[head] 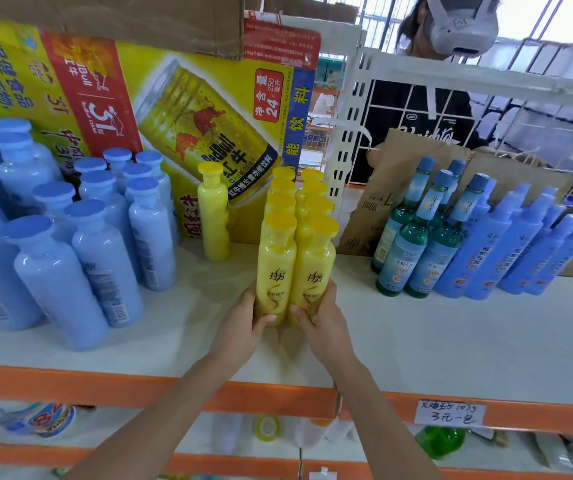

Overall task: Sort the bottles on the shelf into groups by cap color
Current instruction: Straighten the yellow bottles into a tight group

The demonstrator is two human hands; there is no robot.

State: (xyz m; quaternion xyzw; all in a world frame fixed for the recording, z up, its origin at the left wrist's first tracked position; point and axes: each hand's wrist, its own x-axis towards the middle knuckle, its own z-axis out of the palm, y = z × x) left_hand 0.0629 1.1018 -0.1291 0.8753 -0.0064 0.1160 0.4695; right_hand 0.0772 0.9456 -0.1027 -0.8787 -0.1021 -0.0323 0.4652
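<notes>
Two bare forearms reach up to a white shelf with an orange front edge. The left hand curls its fingers and thumb round the base of the front left yellow bottle. The right hand grips the base of the front right yellow bottle in the same way.

These two bottles stand upright and touching. They head a double row of yellow-capped bottles that runs straight away from the hands. Gripping both bases at once looks like a way to square up the rows or slide them as one block.

Beyond the left hand and a little to its left, a lone yellow-capped bottle stands apart from the rows, likely the one left to join them. Farther to that side is a cluster of pale blue bottles with flat blue caps.

Well apart on the right hand's side stand green glass bottles with blue caps, then blue spray bottles.

Farthest back are a Red Bull carton and brown paper bags. Behind a white wire grid, another person wears a headset.
</notes>
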